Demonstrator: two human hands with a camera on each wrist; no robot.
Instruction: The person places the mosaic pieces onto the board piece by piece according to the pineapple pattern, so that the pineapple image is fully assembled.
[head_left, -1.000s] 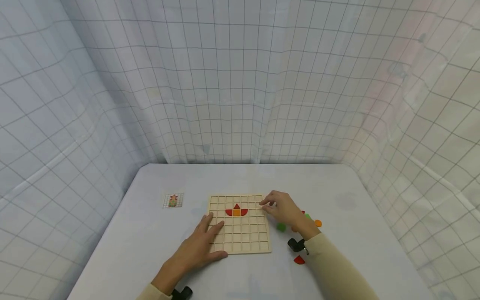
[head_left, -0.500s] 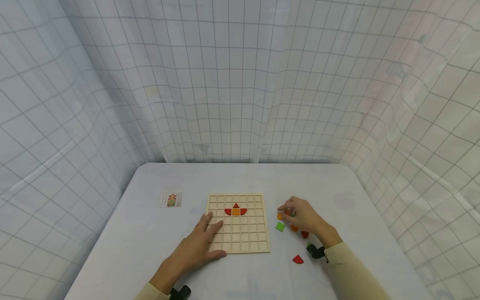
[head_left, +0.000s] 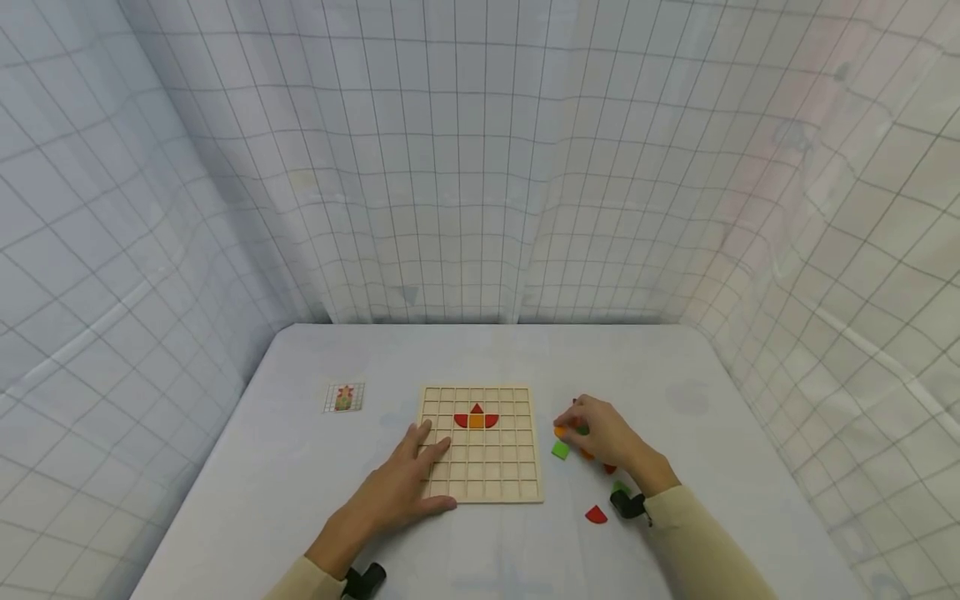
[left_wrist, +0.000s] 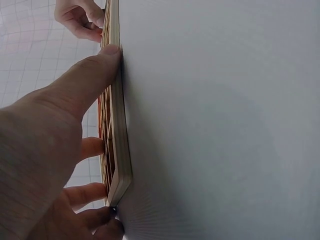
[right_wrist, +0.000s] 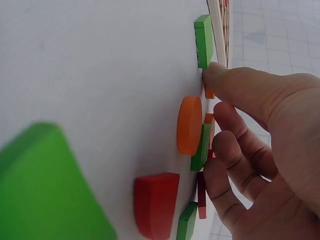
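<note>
A square wooden grid board (head_left: 487, 471) lies mid-table. In its upper cells sit an orange square (head_left: 476, 422), a red triangle (head_left: 477, 409) and red quarter-round pieces (head_left: 492, 421) on both sides. My left hand (head_left: 401, 483) rests spread on the board's left side, its thumb at the front edge, as the left wrist view also shows. Right of the board, my right hand (head_left: 611, 433) pinches an orange disc (head_left: 560, 432) between thumb and index finger, low over the table. A green square (head_left: 560, 450) lies just in front of those fingertips.
Several loose pieces lie around and under the right hand, including an orange disc (right_wrist: 189, 126), a red piece (right_wrist: 156, 205) and a green piece (right_wrist: 50, 190). A red quarter-round (head_left: 596, 515) lies nearer. A picture card (head_left: 344, 397) lies left of the board.
My right hand has gone from the board's right edge to the loose pieces and closed its fingertips on the orange disc. The board has shifted slightly right under my left hand.
</note>
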